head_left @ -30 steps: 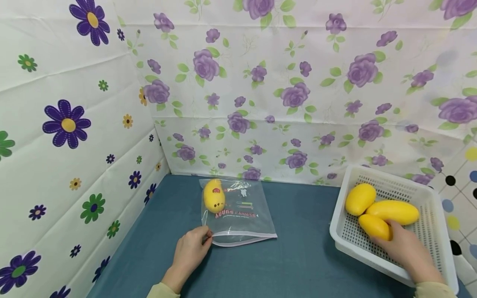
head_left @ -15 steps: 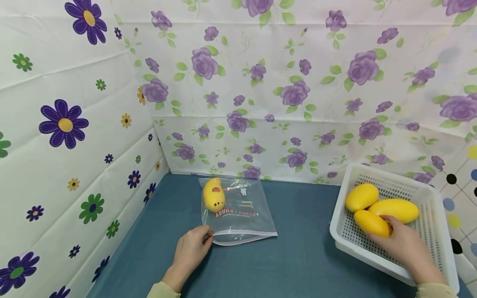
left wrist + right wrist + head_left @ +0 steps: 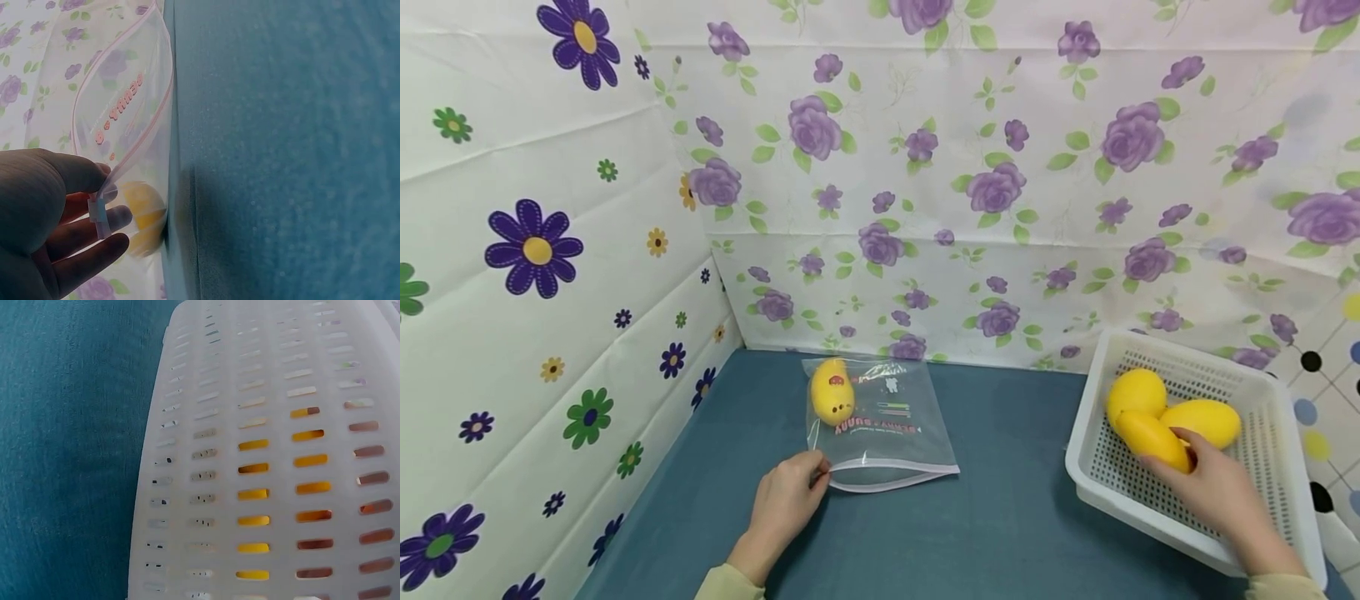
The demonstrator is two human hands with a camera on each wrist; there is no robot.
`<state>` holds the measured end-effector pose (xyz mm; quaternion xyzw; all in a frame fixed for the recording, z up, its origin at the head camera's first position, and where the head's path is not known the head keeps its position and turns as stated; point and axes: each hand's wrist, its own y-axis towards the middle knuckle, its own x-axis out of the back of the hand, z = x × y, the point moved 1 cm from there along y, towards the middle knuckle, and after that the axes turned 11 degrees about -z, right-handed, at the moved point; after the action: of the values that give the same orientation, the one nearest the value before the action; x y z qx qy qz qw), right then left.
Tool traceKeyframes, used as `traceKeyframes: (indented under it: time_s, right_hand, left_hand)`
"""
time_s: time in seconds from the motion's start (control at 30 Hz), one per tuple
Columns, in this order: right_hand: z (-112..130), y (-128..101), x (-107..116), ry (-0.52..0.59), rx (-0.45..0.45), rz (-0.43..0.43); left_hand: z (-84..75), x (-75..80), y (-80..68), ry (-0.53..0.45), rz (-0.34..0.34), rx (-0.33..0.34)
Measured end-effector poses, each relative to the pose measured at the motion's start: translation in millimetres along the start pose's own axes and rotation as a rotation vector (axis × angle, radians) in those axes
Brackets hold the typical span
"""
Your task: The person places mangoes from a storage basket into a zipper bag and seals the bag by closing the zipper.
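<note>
Three yellow oval mangoes lie in the white perforated plastic basket, which sits at the right end of the blue-green cloth tabletop. Relative to that basket:

- Front yellow mango: inside the basket, tilted and raised at one end, gripped by the right hand, whose fingers curl over its near end.
- Round-ended yellow mango: inside the basket at its far left, touching the gripped one.
- Long yellow mango: inside the basket, just behind the right hand's fingers.
- Clear zip-top plastic bag with pink lettering: well to the left of the basket, flat on the tabletop, mouth toward the person and gaping.
- Fourth yellow mango: inside the bag, in its far left corner.
- Left hand: far left of the basket, pinching the bag's near left corner at the zip strip; the left wrist view shows thumb and fingers closed on the strip.
- Basket wall: in the right wrist view, yellow shows through its slots.
</note>
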<state>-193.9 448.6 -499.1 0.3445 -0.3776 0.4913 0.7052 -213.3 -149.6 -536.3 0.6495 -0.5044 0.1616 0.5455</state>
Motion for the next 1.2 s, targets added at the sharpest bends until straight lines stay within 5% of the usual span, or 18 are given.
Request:
traceKeyframes:
  time_s: [0.57,1.2]
  right_hand:
    - [22.7,-5.5,5.6,0.04,-0.007,0.022]
    - [75.6,-28.7,-0.4,0.133,0.145,-0.182]
  left_hand:
    - [1.8,-1.6,-1.6,-0.005,-0.045,-0.009]
    - [3.0,-2.6,0.7,0.004,-0.02,0.015]
